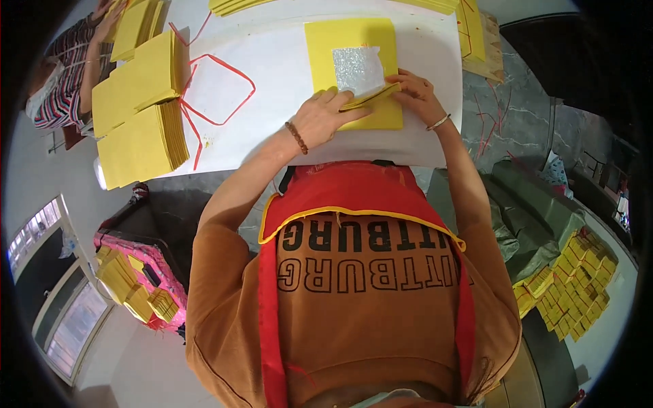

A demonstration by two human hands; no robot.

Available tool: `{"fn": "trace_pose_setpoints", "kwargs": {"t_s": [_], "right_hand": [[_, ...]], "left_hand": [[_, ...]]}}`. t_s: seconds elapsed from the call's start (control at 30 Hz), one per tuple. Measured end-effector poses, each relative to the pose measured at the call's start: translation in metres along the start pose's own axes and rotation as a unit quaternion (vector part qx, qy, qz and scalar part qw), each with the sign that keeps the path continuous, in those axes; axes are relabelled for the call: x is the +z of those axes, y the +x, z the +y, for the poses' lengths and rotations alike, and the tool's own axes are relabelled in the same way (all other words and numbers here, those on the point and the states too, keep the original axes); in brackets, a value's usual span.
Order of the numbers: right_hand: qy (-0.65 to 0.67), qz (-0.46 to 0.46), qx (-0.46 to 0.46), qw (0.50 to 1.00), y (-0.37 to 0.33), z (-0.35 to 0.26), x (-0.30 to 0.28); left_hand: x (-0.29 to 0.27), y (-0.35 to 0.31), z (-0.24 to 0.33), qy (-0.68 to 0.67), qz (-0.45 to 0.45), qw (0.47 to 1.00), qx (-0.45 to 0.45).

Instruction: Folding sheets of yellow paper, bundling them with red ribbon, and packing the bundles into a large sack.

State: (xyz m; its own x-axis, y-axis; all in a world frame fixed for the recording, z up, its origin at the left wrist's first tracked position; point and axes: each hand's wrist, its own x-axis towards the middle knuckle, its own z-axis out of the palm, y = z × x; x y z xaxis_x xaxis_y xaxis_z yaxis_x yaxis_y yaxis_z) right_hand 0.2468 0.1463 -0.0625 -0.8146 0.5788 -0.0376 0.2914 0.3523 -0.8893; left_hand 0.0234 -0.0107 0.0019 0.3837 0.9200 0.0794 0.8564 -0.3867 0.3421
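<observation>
A flat yellow paper pad lies on the white table in front of me, with a silver-and-white rectangle on its face. Across the lower part of the pad, a narrow yellow paper bundle is held by its two ends, bent or curved along its edge. My left hand is closed on the bundle's left end, its fingertips by the silver rectangle. At the right end, my right hand pinches the bundle between thumb and fingers. How many sheets are in it I cannot tell.
Stacks of yellow paper cover the table's left side, beside loops of red strap. More yellow paper lies along the far edge. Another person's arm is at far left. Bundled yellow stacks stand at lower right.
</observation>
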Motion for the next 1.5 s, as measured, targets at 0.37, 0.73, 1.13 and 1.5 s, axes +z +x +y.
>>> {"fn": "trace_pose_setpoints", "kwargs": {"t_s": [0.37,0.73,1.13,1.5], "right_hand": [[0.087,0.021,0.027,0.996,-0.008,0.002,0.004],[-0.02,0.011,0.048,0.999,-0.001,-0.008,0.004],[0.017,0.04,0.028,0.999,-0.005,0.006,0.003],[0.031,0.04,0.005,0.999,0.004,-0.001,0.007]], "left_hand": [[0.01,-0.01,0.007,0.056,0.048,0.997,0.008],[0.032,-0.016,-0.007,-0.004,0.146,0.989,-0.035],[0.007,0.005,-0.037,-0.328,0.13,0.915,-0.194],[0.001,0.018,-0.049,-0.414,0.03,0.854,-0.313]]}}
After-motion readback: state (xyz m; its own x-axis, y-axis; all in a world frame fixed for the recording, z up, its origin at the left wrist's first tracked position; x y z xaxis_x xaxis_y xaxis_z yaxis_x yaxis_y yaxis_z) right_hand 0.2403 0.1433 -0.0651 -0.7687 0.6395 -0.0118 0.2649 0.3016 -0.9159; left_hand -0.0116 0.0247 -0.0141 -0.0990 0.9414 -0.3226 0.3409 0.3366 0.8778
